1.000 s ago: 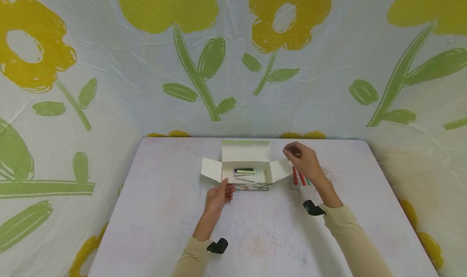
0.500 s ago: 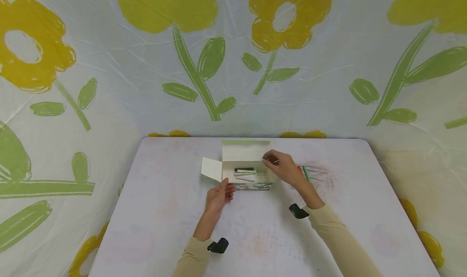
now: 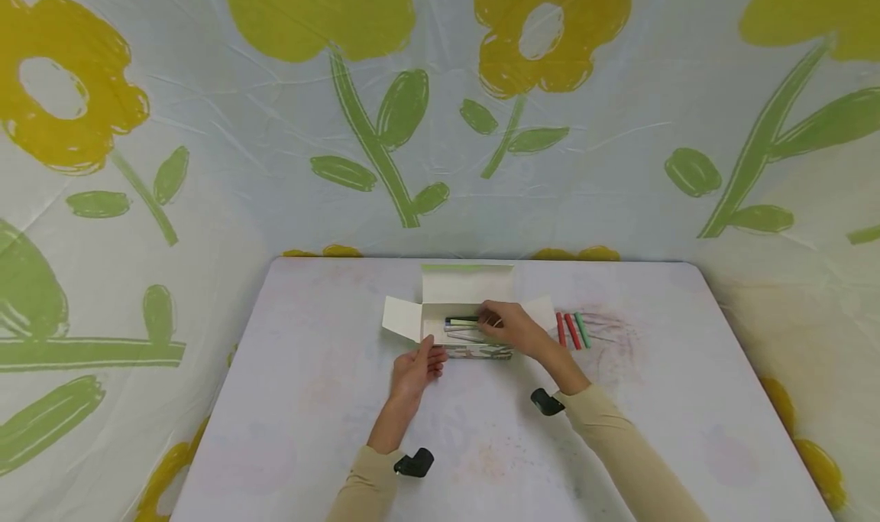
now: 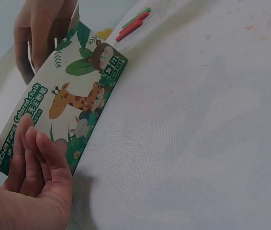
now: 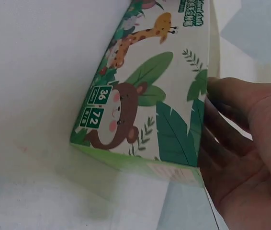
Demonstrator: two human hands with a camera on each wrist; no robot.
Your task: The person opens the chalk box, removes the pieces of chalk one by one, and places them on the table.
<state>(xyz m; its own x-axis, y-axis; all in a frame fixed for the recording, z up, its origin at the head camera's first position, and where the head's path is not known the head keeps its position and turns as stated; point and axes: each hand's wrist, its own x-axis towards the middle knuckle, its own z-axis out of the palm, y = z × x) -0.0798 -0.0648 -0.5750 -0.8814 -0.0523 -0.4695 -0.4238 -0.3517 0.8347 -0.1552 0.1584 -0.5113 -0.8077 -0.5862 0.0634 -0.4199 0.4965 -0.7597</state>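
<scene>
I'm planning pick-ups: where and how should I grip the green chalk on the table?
Probably pinch the green chalk across its middle, from above and the right: it is slim, lies flat, and a red stick sits close on its left.

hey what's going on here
A person is working at a table with an open box printed "Colored chalk". The left hand steadies the near wall of the box, while the right hand reaches into its right end; whether those fingers hold anything is hard to tell. Several thin sticks lie inside the box. Two red sticks and a green stick lie on the table, to the right of the box.
</scene>
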